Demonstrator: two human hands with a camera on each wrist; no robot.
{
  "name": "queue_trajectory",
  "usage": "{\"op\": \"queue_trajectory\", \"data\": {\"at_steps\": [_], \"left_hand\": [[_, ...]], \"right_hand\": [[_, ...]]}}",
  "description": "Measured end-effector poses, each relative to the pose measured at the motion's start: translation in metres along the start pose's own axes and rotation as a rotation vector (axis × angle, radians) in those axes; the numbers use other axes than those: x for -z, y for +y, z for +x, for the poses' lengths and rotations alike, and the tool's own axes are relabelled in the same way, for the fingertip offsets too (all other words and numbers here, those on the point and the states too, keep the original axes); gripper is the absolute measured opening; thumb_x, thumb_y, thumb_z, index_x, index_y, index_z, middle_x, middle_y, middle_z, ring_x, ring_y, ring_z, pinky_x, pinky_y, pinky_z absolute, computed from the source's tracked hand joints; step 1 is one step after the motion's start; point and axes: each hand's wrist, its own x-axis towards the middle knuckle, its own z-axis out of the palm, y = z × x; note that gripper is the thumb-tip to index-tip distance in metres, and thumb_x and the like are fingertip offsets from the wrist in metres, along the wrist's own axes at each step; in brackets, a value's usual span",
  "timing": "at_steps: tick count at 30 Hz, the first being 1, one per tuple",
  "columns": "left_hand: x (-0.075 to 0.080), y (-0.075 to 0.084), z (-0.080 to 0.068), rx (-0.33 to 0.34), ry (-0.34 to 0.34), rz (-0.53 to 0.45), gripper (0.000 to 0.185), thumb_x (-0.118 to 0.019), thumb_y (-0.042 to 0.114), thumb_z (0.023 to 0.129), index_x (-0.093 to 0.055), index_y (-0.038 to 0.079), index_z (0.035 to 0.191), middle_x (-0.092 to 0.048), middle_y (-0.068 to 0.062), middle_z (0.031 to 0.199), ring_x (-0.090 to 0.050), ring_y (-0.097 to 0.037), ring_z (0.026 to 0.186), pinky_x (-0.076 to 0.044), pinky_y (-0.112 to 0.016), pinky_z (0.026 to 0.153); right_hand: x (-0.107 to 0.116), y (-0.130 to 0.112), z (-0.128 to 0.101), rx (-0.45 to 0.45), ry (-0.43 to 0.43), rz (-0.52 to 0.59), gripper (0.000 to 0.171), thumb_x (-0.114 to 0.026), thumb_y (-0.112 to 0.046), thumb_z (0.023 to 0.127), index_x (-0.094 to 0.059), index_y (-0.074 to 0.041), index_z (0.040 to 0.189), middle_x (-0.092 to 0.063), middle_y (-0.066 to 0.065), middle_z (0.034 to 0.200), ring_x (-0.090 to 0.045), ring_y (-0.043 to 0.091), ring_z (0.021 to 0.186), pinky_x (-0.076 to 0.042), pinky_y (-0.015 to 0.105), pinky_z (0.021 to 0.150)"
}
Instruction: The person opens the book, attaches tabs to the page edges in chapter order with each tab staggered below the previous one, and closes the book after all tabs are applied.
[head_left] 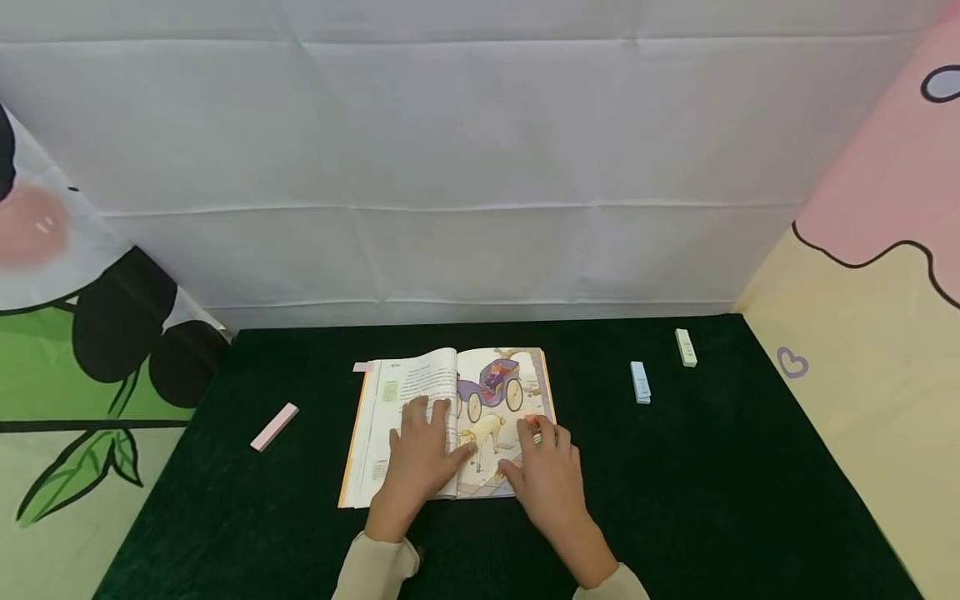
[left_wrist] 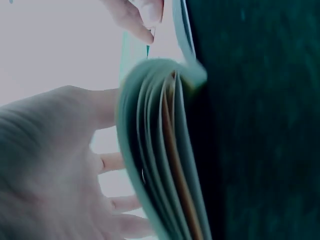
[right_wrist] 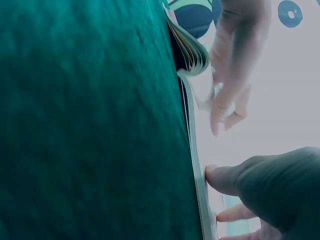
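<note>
An open picture book (head_left: 498,425) lies on the dark green tabletop, with text on its left page and a horse and purple carriage on its right. My left hand (head_left: 422,450) rests on the left page, fingers spread, its thumb reaching across the fold. In the left wrist view the left hand (left_wrist: 60,150) is beside the curved stack of pages (left_wrist: 165,150). On the lower right page, my right hand (head_left: 551,475) touches the paper with thumb and fingertips, fingers slightly bent. The right wrist view has its thumb (right_wrist: 225,180) at the book's edge (right_wrist: 200,185).
A pink tab (head_left: 363,367) sticks out at the book's upper left. A slim pink strip-shaped pad (head_left: 274,427) lies to the left. Farther right are a light blue one (head_left: 641,382) and a pale green one (head_left: 686,347). White cloth (head_left: 480,167) hangs behind the table.
</note>
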Motion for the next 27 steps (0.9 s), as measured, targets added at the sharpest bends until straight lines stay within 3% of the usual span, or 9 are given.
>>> {"op": "queue_trajectory", "data": {"at_steps": [4,10,27], "left_hand": [[-0.004,0.004,-0.003,0.016,-0.040,-0.004,0.092,-0.087,0.045,0.081,-0.046,0.001,0.151,-0.033,-0.037,0.158,-0.026,-0.067,0.148,-0.027,-0.086,0.108],[-0.008,0.005,-0.002,0.049,-0.046,0.003,0.094,-0.088,0.044,0.081,-0.044,0.002,0.153,-0.030,-0.036,0.161,-0.021,-0.066,0.150,-0.024,-0.085,0.111],[-0.014,0.006,-0.002,0.054,-0.022,-0.002,0.095,-0.090,0.040,0.080,-0.044,0.002,0.153,-0.029,-0.037,0.161,-0.020,-0.067,0.150,-0.022,-0.087,0.109]], "right_hand": [[0.001,0.006,0.003,-0.107,-0.002,0.018,0.075,-0.080,-0.048,0.089,-0.055,-0.008,0.148,-0.047,0.024,0.152,-0.046,0.044,0.131,-0.046,0.056,0.102],[0.003,0.011,0.006,-0.222,-0.013,0.032,0.094,-0.080,-0.053,0.087,-0.045,0.004,0.152,-0.043,0.028,0.153,-0.044,0.047,0.133,-0.044,0.059,0.104],[0.004,0.004,0.006,-0.243,0.011,0.032,0.092,-0.083,-0.048,0.087,-0.045,0.006,0.151,-0.045,0.030,0.151,-0.045,0.049,0.132,-0.043,0.062,0.104]]}}
